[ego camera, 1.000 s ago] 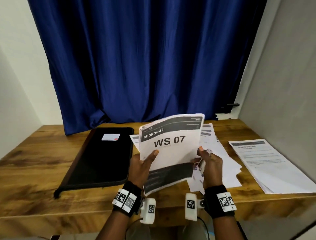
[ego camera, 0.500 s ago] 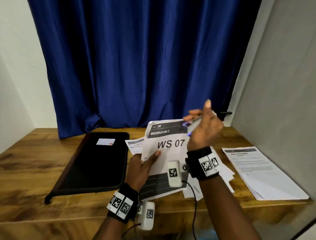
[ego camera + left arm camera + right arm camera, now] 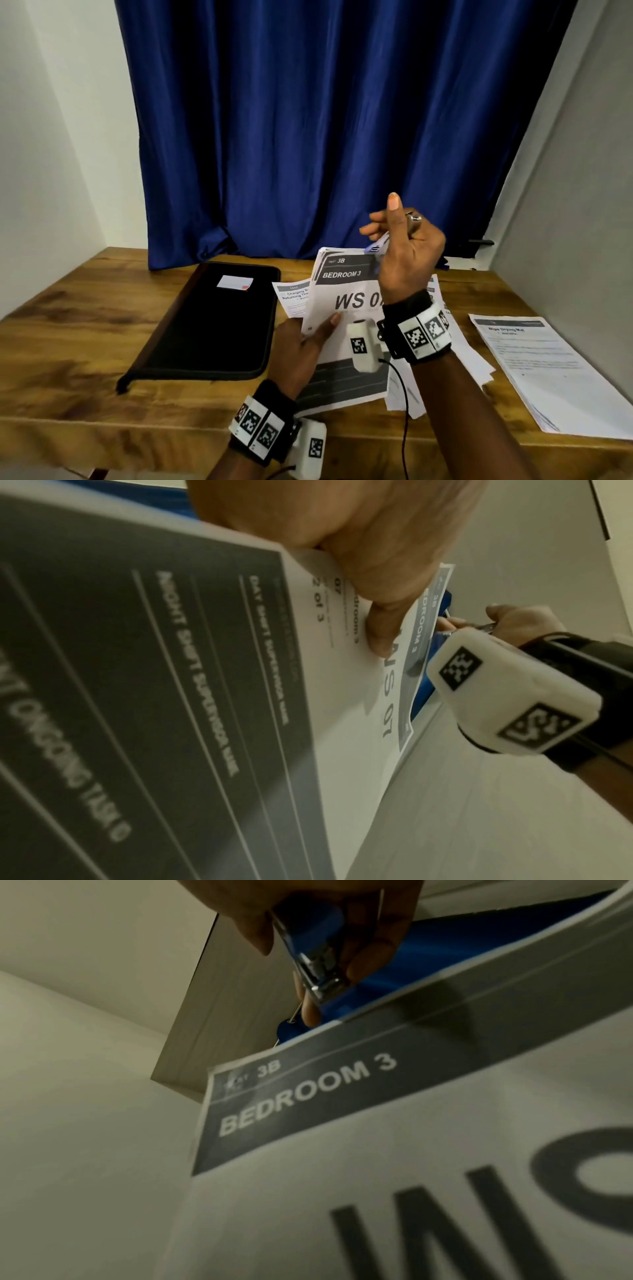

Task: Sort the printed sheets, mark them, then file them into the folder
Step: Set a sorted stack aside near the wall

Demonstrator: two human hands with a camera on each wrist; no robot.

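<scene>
My left hand (image 3: 318, 329) grips a small stack of printed sheets (image 3: 342, 274) headed "BEDROOM 3 / WS 07", thumb (image 3: 377, 631) on the front page, holding it tilted up above the table. My right hand (image 3: 383, 226) is raised at the stack's top right corner and pinches a small blue and chrome stapler (image 3: 315, 961), whose nose sits at the top edge of the sheets (image 3: 342, 1123). In the head view only a bit of the stapler (image 3: 376, 247) shows beside the fingers. The closed black zip folder (image 3: 219, 325) lies flat at the left, a white label on its cover.
Loose printed sheets (image 3: 459, 353) are spread on the wooden table (image 3: 68, 342) under and right of my hands. One sheet (image 3: 291, 298) pokes out beside the folder. A neat stack of sheets (image 3: 541, 366) lies at the right by the grey wall. A blue curtain hangs behind.
My right hand has risen from the stack's right edge to its top right corner with the stapler. The left hand keeps hold of the sheets, now tilted slightly lower.
</scene>
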